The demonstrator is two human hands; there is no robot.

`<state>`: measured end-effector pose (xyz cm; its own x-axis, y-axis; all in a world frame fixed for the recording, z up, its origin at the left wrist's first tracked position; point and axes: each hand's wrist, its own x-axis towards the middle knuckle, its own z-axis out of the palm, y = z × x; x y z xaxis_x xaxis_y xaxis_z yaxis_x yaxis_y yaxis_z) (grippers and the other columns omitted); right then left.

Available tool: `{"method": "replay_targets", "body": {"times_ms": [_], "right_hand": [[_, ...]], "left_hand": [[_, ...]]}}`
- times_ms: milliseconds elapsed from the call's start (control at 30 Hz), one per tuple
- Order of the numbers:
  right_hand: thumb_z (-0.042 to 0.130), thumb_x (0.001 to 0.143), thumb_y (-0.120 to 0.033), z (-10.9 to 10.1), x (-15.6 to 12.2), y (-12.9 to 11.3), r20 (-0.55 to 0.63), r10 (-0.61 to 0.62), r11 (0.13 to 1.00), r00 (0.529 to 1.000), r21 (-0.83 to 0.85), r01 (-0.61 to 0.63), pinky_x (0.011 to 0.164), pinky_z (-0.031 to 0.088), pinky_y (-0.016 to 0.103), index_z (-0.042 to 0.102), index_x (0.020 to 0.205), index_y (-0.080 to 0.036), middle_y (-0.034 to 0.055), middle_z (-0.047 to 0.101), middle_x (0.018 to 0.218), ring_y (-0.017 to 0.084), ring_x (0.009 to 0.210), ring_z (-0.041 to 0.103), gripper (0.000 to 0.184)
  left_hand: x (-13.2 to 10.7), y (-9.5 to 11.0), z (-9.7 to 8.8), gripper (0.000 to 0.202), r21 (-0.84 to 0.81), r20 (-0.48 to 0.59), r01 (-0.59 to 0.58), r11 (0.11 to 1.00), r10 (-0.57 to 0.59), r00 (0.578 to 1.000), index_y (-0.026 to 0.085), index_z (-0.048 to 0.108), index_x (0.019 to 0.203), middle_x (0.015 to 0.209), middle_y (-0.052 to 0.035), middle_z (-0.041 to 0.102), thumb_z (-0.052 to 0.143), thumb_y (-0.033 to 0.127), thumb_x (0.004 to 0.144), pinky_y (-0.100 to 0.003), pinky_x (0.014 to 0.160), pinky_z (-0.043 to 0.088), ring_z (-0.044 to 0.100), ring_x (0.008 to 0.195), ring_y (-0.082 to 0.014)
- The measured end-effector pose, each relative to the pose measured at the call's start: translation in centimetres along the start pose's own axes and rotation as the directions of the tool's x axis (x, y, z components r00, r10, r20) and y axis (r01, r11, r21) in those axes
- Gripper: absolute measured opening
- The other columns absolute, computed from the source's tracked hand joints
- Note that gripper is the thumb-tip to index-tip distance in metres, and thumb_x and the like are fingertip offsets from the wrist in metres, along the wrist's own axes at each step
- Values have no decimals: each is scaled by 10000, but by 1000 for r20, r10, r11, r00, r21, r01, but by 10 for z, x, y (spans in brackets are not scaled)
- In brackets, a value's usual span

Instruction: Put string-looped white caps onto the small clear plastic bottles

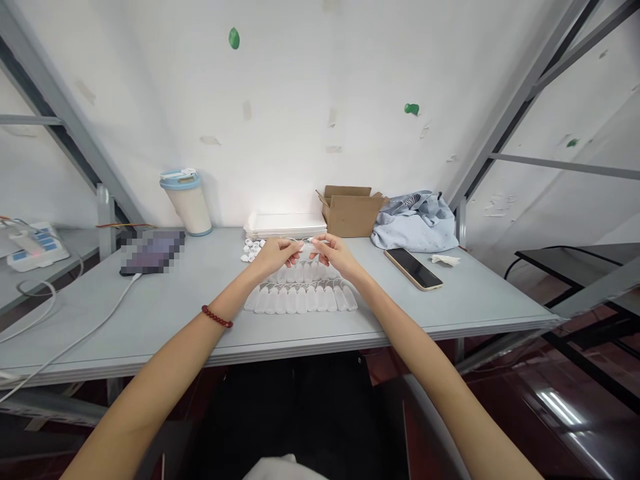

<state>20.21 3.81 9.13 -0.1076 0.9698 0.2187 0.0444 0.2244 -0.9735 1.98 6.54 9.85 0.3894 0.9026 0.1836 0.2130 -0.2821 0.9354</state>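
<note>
Left hand (279,257) is closed narrowly, its thumb and forefinger pinching one end of a small translucent piece (308,249). From my head camera, I see the right hand (336,255) meeting it from the other side, also with thumb and forefinger nearly together on the piece. It is held just above the grey table (160,313), in the middle of my view, and it looks whitish and half clear; its finer details are too small for me to tell.

Below the hands, a front row of frosted white tags (291,301) lies side by side, each one long with rounded corners, and thin white cords run along their upper ends. Behind it lies a second row (311,272) of similar tags, which the hands partly cover. Small white caps (251,249) are gathered in a loose heap beside the left hand.

Farther back, near the wall, I see a flat white stack (285,225), and just to its right an open cardboard box (354,215). Next to the box lies a crumpled light-blue cloth (417,227), with a dark-screened smartphone (413,269) in front of it.
</note>
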Motion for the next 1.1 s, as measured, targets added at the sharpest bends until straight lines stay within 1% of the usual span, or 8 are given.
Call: {"method": "replay_targets", "body": {"times_ms": [200,433,533,667,733,867,967,1100], "right_hand": [[661,720,-549,-1,2,2,-12,4,1000,1000,-24,-4,397,282,198,562,836,-162,-26,590,572,46,401,386,416],[524,819,-568,-3,5,10,-7,-33,993,999,-110,32,387,272,211,540,784,-169,-26,560,509,62,376,375,401],[555,807,-547,-3,6,12,-13,-79,984,997,-159,76,414,327,205,560,821,-162,-2,607,593,70,433,436,385],[622,769,-491,-2,4,11,-8,-119,975,993,-192,116,441,373,200,595,899,-155,13,628,697,81,519,487,361],[608,779,-468,-1,5,10,-3,-117,977,993,-181,114,432,373,203,598,909,-150,9,614,684,80,510,475,345],[592,782,-455,0,5,11,-5,-110,979,994,-172,107,423,368,210,593,909,-146,0,595,664,78,483,456,334],[584,782,-478,0,5,10,6,-116,976,993,-187,115,433,364,217,588,883,-152,-13,573,649,75,468,445,341],[563,790,-509,-1,3,8,10,-156,960,988,-234,154,458,345,222,583,814,-164,-46,466,575,75,464,404,346]], "left_hand": [[-1,0,-2,407,12,43,-125,992,125,991,145,683,766,678,-46,656,710,543,683,-304,612,485,574,598,-153],[-6,4,5,379,80,32,-170,982,168,985,145,667,793,705,-49,661,701,510,698,-329,641,484,600,620,-172],[-6,6,8,383,65,-19,-138,988,140,990,147,653,770,697,-43,646,692,521,698,-331,626,485,589,598,-164],[-4,7,6,390,-30,-49,-34,999,33,998,149,627,679,675,-41,614,695,533,687,-322,593,491,577,592,-155],[-2,7,4,416,-85,-29,27,996,-29,999,146,619,642,672,-49,613,706,550,677,-320,590,496,576,595,-153],[-1,3,2,508,-142,78,151,978,-141,987,125,651,649,632,-68,621,720,628,636,-326,562,490,579,550,-160],[0,0,2,537,-168,98,164,972,-149,984,120,659,652,590,-63,609,721,652,618,-324,547,478,563,518,-154],[-1,1,3,510,-165,90,127,978,-114,989,120,651,647,608,-68,614,718,626,637,-339,587,483,554,537,-151]]}}
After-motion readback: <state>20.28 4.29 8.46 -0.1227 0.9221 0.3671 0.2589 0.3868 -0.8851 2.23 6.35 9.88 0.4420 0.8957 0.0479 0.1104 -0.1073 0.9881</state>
